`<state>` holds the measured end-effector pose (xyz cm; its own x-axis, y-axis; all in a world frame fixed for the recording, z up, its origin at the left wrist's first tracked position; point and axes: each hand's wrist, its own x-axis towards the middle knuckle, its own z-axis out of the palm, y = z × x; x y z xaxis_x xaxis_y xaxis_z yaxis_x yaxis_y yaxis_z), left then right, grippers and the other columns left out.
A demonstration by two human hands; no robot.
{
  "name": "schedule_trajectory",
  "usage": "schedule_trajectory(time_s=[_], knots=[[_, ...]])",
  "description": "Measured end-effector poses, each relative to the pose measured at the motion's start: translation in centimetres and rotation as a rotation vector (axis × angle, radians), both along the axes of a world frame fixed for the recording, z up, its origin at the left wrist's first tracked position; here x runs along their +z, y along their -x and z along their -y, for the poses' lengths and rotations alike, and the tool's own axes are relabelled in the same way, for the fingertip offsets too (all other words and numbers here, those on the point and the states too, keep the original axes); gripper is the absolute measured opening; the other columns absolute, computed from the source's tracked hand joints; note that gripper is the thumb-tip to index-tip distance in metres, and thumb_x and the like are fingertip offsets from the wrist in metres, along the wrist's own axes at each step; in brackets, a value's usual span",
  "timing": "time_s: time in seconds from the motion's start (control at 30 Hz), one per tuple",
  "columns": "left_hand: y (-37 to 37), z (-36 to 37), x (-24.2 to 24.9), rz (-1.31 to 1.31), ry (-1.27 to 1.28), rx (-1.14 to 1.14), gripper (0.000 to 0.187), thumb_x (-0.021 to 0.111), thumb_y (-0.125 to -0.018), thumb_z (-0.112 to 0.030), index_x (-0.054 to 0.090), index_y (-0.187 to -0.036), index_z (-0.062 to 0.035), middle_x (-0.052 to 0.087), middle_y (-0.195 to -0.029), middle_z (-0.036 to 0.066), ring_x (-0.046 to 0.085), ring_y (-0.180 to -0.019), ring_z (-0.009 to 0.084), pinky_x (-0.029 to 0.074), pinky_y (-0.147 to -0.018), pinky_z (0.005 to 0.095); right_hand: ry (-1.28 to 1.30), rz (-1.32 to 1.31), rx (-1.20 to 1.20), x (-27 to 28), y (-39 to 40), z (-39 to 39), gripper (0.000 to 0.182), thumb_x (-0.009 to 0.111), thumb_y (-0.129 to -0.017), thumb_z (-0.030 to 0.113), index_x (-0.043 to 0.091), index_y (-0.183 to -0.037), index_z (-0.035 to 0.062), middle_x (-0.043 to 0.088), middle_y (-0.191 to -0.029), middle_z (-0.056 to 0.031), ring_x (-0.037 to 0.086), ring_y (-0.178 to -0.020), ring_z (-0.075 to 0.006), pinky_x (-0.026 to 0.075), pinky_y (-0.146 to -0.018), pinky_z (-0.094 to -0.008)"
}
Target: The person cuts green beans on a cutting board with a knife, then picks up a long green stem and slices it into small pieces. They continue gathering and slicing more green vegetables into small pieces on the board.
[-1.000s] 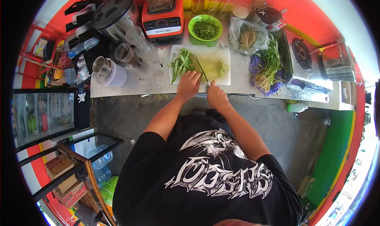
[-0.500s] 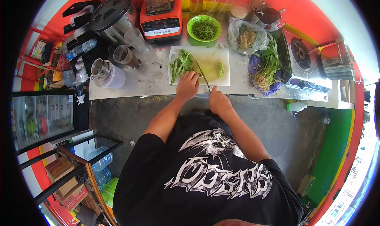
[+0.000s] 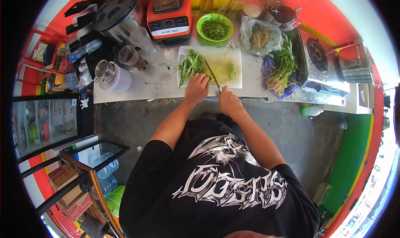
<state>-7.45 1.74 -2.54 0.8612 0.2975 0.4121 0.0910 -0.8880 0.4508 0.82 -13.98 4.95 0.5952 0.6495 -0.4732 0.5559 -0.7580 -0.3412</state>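
Observation:
A white cutting board [image 3: 226, 79] lies near the front edge of the counter. My left hand [image 3: 197, 87] presses a bunch of leafy greens [image 3: 191, 62] onto its left half, fingers closed over the stems. In my right hand [image 3: 228, 100] is the handle of a kitchen knife [image 3: 209, 68], its blade pointing away from me and slanting left, right beside the left fingertips. A small heap of chopped stems [image 3: 232, 71] sits at the board's right side. Behind the board stands a green bowl [image 3: 228, 34] full of chopped greens.
A red blender [image 3: 169, 23], plastic cups [image 3: 132, 58] and a white jug [image 3: 118, 79] stand left of the board. To the right are a plastic bag with roots [image 3: 261, 37], uncut rooted greens [image 3: 283, 69] and a gas stove [image 3: 318, 63].
The knife and my right hand have shifted slightly left, close to the left fingers. My left hand stays on the greens.

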Motion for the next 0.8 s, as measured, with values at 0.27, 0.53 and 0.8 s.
schedule_trajectory(time_s=[0.27, 0.53, 0.8], knots=[[-0.2, -0.2, 0.5, 0.043, 0.063, -0.017, 0.016, 0.061, -0.088, -0.007, 0.064, -0.103, -0.0022, 0.060, -0.104, 0.010, 0.056, -0.100, 0.0314, 0.048, -0.089, 0.0429, -0.039, -0.047, -0.098, -1.1, 0.4, -0.6, 0.030, 0.052, -0.102, 0.024, 0.044, -0.112, -0.0026, 0.069, -0.101, -0.0325, 0.068, -0.100, -0.0489, 0.054, -0.088, -0.0552], [-0.2, -0.1, 0.2, 0.021, 0.037, -0.011, 0.017, 0.061, -0.088, -0.009, 0.064, -0.104, -0.0043, 0.060, -0.104, 0.009, 0.056, -0.102, 0.0301, 0.047, -0.091, 0.0428, -0.035, -0.038, -0.073, -0.8, 0.5, 0.3, 0.031, 0.051, -0.102, 0.026, 0.044, -0.114, -0.0027, 0.068, -0.104, -0.0339, 0.068, -0.101, -0.0482, 0.054, -0.089, -0.0548], [-0.2, -0.1, 0.5, 0.012, 0.128, 0.018, 0.016, 0.059, -0.089, -0.009, 0.063, -0.104, -0.0049, 0.061, -0.106, 0.009, 0.054, -0.104, 0.0321, 0.047, -0.091, 0.0432, -0.109, -0.035, -0.121, -2.2, 0.8, 0.2, 0.030, 0.050, -0.103, 0.026, 0.042, -0.112, -0.0016, 0.068, -0.098, -0.0348, 0.066, -0.096, -0.0521, 0.051, -0.086, -0.0594]])
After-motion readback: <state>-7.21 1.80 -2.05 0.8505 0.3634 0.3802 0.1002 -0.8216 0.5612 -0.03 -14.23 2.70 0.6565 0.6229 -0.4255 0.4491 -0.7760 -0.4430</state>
